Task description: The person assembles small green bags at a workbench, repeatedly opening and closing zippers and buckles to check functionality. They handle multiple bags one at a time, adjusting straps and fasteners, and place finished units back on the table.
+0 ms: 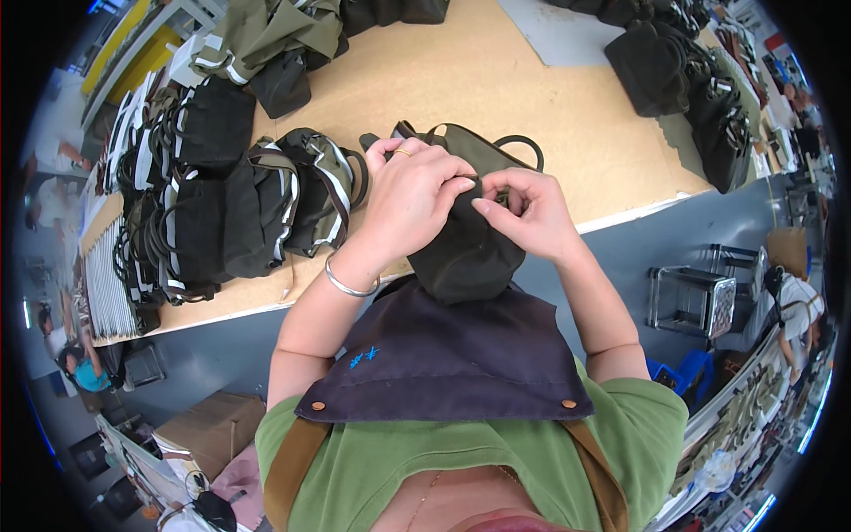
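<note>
A dark olive fabric bag (470, 253) with a black looped handle rests at the table's front edge, its lower part hanging against my apron (452, 355). My left hand (412, 191) lies over the bag's left side, thumb and fingers pinching its upper edge. Close beside it, my right hand (527, 208) pinches the same edge between thumb and curled fingers. The two hands almost meet at the middle of that edge. Whatever small part sits between the fingertips is too hidden to make out.
Stacked dark bags (204, 213) with white-edged straps crowd the table's left side. Olive fabric pieces (279, 40) lie at the far left, more black bags (656, 71) at the far right. Metal stools (691, 297) stand on the floor to the right. Other people work farther off.
</note>
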`<state>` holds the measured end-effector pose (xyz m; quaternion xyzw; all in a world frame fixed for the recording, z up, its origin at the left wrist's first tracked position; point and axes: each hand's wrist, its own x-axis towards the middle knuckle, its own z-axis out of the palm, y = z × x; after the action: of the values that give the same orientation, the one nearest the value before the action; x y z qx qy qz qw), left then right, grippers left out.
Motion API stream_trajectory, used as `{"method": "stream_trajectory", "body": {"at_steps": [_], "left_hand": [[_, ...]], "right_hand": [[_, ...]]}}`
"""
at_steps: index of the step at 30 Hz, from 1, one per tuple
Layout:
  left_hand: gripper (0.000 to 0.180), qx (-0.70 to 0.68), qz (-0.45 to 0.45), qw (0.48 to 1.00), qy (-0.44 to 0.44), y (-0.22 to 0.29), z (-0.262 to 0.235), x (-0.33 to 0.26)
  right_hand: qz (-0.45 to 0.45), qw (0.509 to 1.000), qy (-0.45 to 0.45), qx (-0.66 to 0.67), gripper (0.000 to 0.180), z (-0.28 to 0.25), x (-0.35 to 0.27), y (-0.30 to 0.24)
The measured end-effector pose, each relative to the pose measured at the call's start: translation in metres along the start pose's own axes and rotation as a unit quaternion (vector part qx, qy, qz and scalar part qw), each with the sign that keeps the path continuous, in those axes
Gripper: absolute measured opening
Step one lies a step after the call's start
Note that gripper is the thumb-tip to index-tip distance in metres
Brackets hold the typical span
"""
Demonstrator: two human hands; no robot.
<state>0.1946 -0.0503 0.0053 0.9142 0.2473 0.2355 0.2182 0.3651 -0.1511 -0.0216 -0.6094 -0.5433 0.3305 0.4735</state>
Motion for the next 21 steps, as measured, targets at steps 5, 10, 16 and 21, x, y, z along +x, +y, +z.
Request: {"method": "stream_trajectory", "body": {"at_steps": [5,10,16,21], "left_hand": [[0.004,-0.011,0.006,0.999,0.040,0.003,0.007,-0.005],[0.005,-0.021,0.016,0.995,0.095,0.006,0.017,-0.006],[0.006,-0.022,0.006,0.996,0.083,0.004,0.021,-0.007],[0.004,-0.010,0.004,0.997,0.071,0.004,0.016,-0.006]], "right_hand": [[0.093,0.995,-0.023,-0.005,0.013,0.000,0.000,-0.009],[0.128,0.991,-0.020,0.007,0.016,-0.002,0.001,-0.010],[0.088,0.996,-0.031,-0.012,0.014,-0.003,0.000,-0.006],[0.047,0.998,-0.021,0.023,0.013,0.001,-0.001,-0.002]]}}
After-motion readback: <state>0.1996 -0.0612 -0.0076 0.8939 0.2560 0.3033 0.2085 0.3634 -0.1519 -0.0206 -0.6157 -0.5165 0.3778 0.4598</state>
